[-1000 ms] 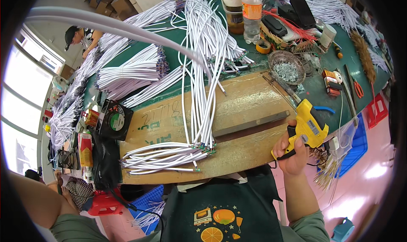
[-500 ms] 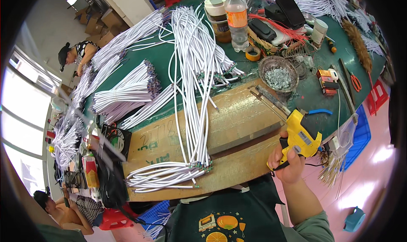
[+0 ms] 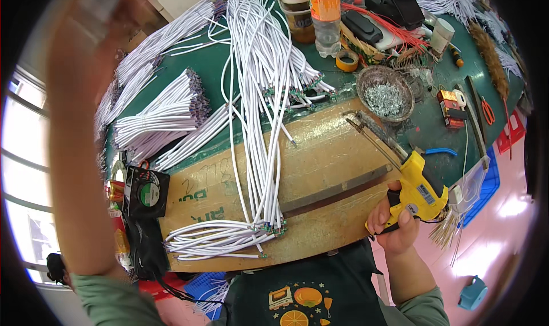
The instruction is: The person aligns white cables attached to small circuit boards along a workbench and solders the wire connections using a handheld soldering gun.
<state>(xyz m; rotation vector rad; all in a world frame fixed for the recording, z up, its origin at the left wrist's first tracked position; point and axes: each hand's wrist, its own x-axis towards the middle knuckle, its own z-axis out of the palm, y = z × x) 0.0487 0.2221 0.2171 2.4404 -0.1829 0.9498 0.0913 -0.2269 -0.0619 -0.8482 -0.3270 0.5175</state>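
Note:
My right hand (image 3: pixel 400 230) is closed round the grip of a yellow-and-black soldering gun (image 3: pixel 422 189). Its long metal tip points up and left, over the cardboard (image 3: pixel 326 132). My left hand (image 3: pixel 108 17) is raised at the upper left, badly smeared by motion, so its fingers cannot be made out. Left of the gun, a small bunch of white cables (image 3: pixel 211 238) lies on the cardboard's near edge. A larger fan of white cables (image 3: pixel 257 69) runs from the far edge of the table down to it, with small green ends.
Beyond the gun's tip sits a round bowl of metallic scraps (image 3: pixel 386 99). A bottle (image 3: pixel 325 26), orange tape (image 3: pixel 346 61), blue-handled pliers (image 3: pixel 439 152) and orange-handled scissors (image 3: pixel 487 112) lie around it. At the left are a black fan (image 3: pixel 146 192) and a bundle of white cables (image 3: pixel 160 120).
My left arm has come into view and rises at the left, blurred, hiding the co-workers there. The soldering gun in my right hand has shifted slightly right and down, along with the whole scene.

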